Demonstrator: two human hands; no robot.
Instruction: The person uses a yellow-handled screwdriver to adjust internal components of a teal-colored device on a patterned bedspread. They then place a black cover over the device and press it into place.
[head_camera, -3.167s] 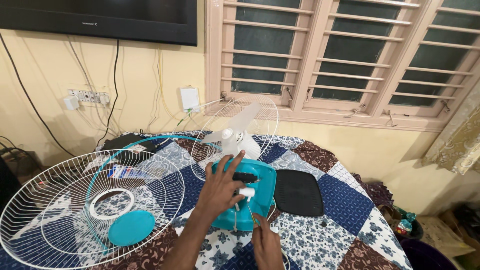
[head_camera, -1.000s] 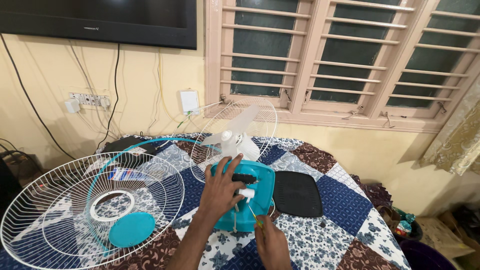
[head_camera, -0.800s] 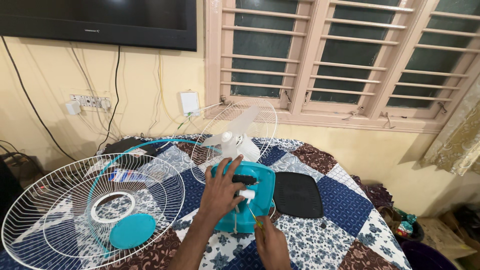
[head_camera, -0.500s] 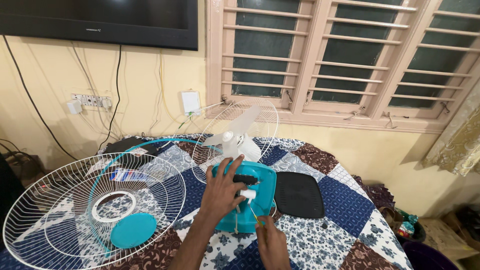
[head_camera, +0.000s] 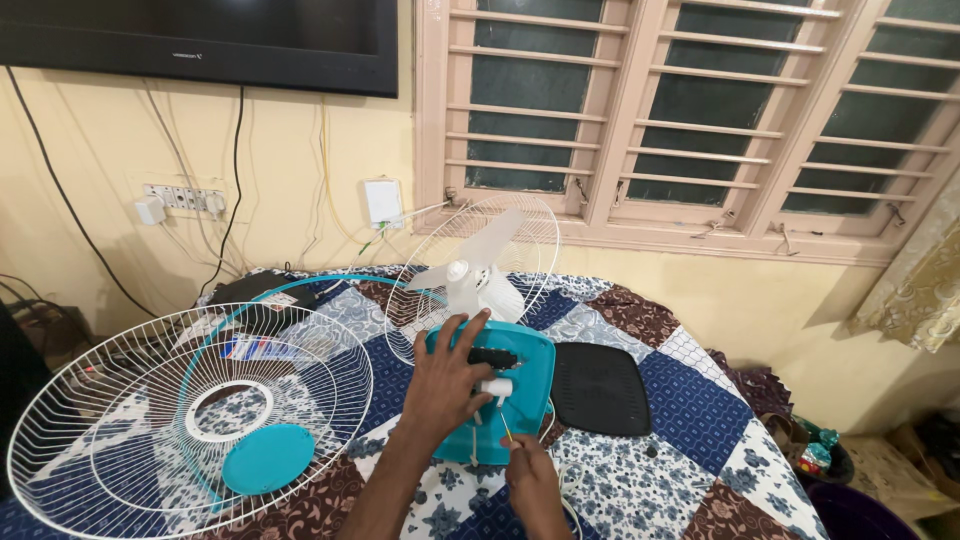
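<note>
Quilted bed (head_camera: 690, 450) | teal fan base (head_camera: 520, 385), rear uncovered | left hand (head_camera: 445, 385) spread on it | right hand (head_camera: 535, 480) pinching screwdriver (head_camera: 505, 425)

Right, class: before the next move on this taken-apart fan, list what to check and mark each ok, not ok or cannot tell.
1. Left hand steadies the teal fan body: ok.
2. Right hand has a firm grip on the thin tool: cannot tell.
3. Tool tip seated at the white part: cannot tell.
4. Front grille lies apart from the hands: ok.
5. Black cover sits off the body: ok.
6. Fan unplugged: cannot tell.
</note>
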